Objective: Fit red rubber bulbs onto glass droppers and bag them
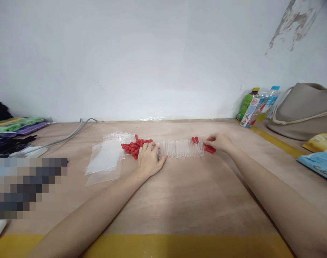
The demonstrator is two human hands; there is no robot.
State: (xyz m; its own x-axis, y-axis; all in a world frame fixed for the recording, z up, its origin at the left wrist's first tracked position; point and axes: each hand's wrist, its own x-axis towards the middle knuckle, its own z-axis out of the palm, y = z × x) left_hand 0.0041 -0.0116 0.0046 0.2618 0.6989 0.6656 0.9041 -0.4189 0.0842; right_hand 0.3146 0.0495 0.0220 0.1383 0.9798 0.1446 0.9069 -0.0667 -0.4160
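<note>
A wooden desk (179, 200) fills the lower half of the frame, with a yellow strip (192, 247) along the bottom edge. Two bare forearms reach inward from the lower corners.

At centre, the left hand (149, 157) lies palm down, fingers loosely spread, over the left end of a row of slim clear tubes (176, 148), beside a heap of red bulbs (132, 147). The tubes lie side by side across the middle of the frame. Near the row's right end, two red-topped tubes (197, 146) slant across the others. Just beyond that end, the right hand (219, 141) bends thumb and fingers toward a few loose red bulbs (210, 149) beneath it; whether it grips one cannot be told.

The tubes look light, stiff and smooth, likely to roll and perhaps brittle, so a gentle pinch around mid-length seems best. The bulbs look soft and rubbery, and should squeeze safely between thumb and finger.

Left of centre, thin, limp clear bags (104, 159) overlap. Farther back, a grey cable (69, 136) curves at left; bottles (250, 107) stand at right, before a pale wall (163, 64).
</note>
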